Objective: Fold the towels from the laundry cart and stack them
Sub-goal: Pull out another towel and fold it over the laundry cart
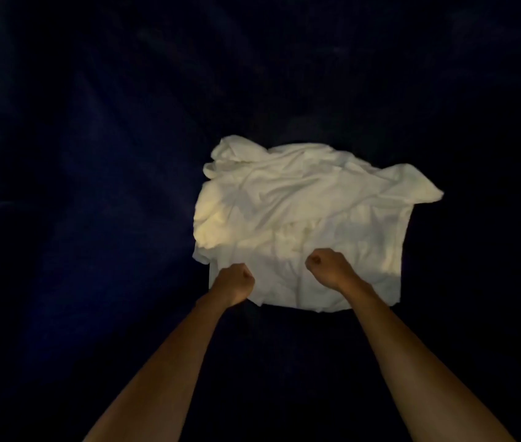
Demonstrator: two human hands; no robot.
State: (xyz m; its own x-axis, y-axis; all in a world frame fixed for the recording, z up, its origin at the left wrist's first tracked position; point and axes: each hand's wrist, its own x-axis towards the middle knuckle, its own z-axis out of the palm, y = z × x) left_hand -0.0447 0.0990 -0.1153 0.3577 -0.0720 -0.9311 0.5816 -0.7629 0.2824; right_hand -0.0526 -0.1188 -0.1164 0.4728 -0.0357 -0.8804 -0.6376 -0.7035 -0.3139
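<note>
A white towel (300, 212) lies crumpled and partly spread on a dark blue cloth surface, right of centre. My left hand (235, 282) is curled in a fist at the towel's near left edge and seems to grip the fabric there. My right hand (327, 264) is also fisted, gripping the towel a little further in, near the middle of the near edge. The far left corner of the towel is bunched up, and the far right corner sticks out to the right.
The dark blue cloth surface (93, 186) fills the whole view, wrinkled and dimly lit. No cart or stack of towels is in view.
</note>
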